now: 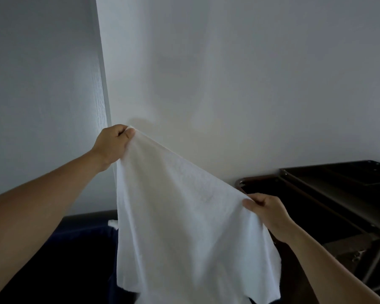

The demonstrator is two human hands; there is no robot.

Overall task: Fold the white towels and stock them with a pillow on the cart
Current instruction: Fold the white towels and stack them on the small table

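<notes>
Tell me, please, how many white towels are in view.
1: the white towel hangs pinched between the left hand and right hand. A white scrap beside its left edge may be another.

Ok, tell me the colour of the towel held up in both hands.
Plain white towel, no pattern, seen in the head view.

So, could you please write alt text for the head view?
A person holds a white towel up by its top edge, the left hand pinching one corner high, the right hand gripping the other lower, before a pale wall. A dark cart stands at the right.
</notes>
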